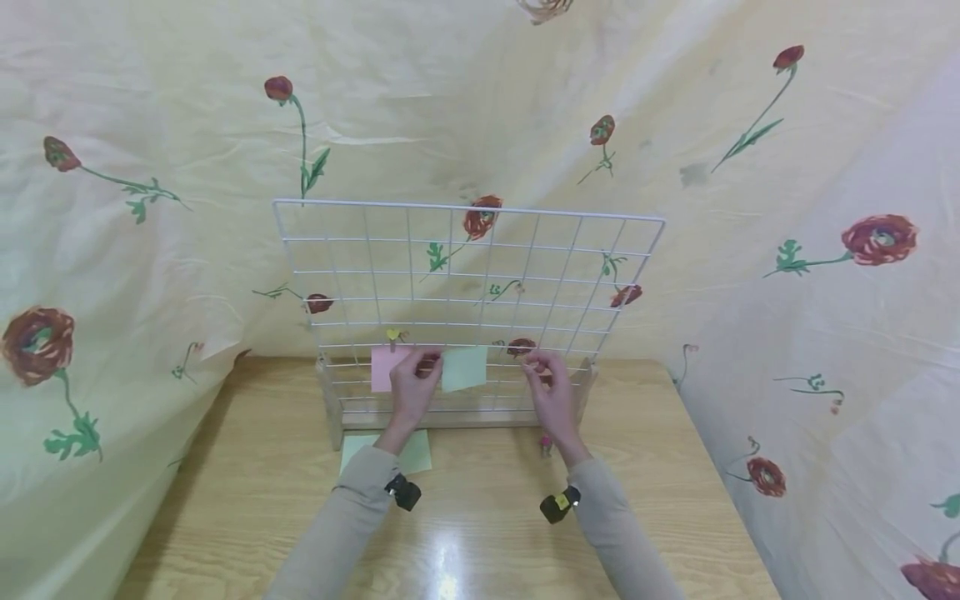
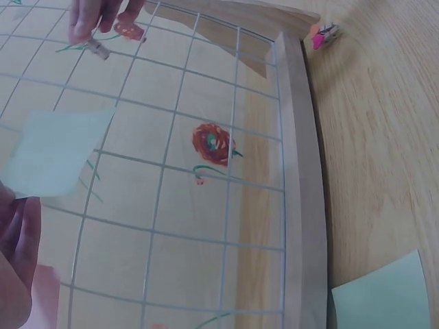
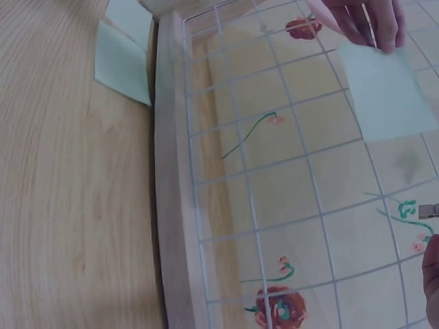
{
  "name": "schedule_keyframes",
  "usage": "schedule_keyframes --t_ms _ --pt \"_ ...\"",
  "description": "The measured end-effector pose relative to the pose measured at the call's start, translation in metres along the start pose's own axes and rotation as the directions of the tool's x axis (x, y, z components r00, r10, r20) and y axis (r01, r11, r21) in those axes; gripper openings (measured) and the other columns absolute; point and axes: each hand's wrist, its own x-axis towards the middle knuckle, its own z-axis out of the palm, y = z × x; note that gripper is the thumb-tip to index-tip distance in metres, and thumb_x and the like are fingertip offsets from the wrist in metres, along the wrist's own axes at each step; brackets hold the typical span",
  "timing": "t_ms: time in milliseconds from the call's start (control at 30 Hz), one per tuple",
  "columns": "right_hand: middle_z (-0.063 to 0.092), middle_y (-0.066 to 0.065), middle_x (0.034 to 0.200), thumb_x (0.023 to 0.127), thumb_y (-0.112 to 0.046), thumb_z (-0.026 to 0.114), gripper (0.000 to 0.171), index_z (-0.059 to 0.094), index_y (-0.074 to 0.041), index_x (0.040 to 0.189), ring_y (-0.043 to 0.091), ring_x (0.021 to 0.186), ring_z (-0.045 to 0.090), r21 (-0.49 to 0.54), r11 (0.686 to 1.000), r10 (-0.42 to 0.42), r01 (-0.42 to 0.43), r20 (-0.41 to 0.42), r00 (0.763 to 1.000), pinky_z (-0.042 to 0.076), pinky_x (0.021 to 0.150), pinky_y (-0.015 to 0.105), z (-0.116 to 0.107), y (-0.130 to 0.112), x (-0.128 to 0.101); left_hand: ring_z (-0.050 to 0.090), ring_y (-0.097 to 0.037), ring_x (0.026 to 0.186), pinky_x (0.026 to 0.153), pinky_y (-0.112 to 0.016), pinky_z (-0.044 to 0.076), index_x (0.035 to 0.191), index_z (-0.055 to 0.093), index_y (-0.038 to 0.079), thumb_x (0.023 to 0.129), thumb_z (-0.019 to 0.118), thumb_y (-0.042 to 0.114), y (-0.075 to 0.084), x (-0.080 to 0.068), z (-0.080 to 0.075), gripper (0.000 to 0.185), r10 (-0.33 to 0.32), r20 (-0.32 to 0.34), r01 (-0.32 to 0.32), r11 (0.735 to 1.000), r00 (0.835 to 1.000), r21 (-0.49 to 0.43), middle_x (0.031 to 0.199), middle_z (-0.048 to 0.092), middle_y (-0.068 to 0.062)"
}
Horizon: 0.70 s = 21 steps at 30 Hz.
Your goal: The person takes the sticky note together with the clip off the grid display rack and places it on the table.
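Note:
My left hand (image 1: pixel 414 385) pinches the left edge of a pale green paper note (image 1: pixel 465 368) in front of a white wire grid (image 1: pixel 465 207). Beside it, a pink note (image 1: pixel 382 367) hangs on the grid under a clip with a yellow top (image 1: pixel 393 334); the left hand partly covers this note. To the right, my right hand (image 1: pixel 553 393) holds a small clothespin (image 2: pixel 98 48) between thumb and fingers, apart from the green note. In the right wrist view only the clothespin's tip (image 3: pixel 429 212) and part of that hand show.
The grid stands in a wooden base (image 1: pixel 480 419) on a wood-grain table (image 1: pixel 480 517). More pale green paper (image 1: pixel 416 454) lies before the base at left, partly behind the left forearm. A pink-topped clip (image 1: pixel 546 445) lies near the right wrist. Flowered cloth (image 1: pixel 187 275) hangs behind and at the sides.

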Motion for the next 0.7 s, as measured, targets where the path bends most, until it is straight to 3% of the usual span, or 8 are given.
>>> schedule_keyframes --t_ms 267,500,633,700 --pt "0.052 0.032 0.101 0.089 0.013 0.058 0.019 0.055 0.018 0.107 0.038 0.093 0.051 0.005 0.999 -0.042 0.042 0.063 0.997 0.051 0.078 0.034 -0.006 0.008 -0.005 0.065 -0.043 0.075 0.066 -0.017 0.055 0.092 0.062 -0.017 0.081 0.062 -0.02 -0.004 -0.005 -0.009 0.012 -0.033 0.007 0.033 0.999 0.999 -0.016 0.088 0.065 -0.031" --pt "0.058 0.032 0.102 0.087 0.014 0.059 0.018 0.056 0.017 0.105 0.042 0.095 0.056 -0.01 0.998 -0.064 0.065 0.075 0.995 0.053 0.08 0.038 -0.01 0.017 -0.011 0.064 -0.042 0.075 0.066 -0.015 0.053 0.093 0.062 -0.017 0.082 0.062 -0.019 -0.008 -0.011 -0.018 0.011 -0.109 0.001 0.109 0.994 0.994 -0.01 0.086 0.065 -0.03" --pt "0.059 0.031 0.102 0.089 0.013 0.058 0.018 0.055 0.017 0.107 0.042 0.096 0.058 -0.026 0.997 -0.067 0.07 0.092 0.993 0.054 0.08 0.043 -0.013 0.023 -0.015 0.063 -0.041 0.077 0.066 -0.015 0.053 0.092 0.062 -0.017 0.082 0.062 -0.019 -0.016 -0.014 -0.024 0.011 -0.148 -0.006 0.147 0.989 0.989 -0.022 0.086 0.065 -0.03" --pt "0.059 0.032 0.103 0.09 0.012 0.057 0.018 0.054 0.018 0.108 0.042 0.096 0.058 -0.018 0.998 -0.051 0.054 0.103 0.993 0.053 0.081 0.046 -0.015 0.026 -0.017 0.063 -0.04 0.077 0.066 -0.014 0.052 0.093 0.062 -0.016 0.082 0.062 -0.019 -0.028 -0.017 -0.026 0.011 -0.162 -0.014 0.161 0.986 0.987 -0.03 0.087 0.065 -0.029"
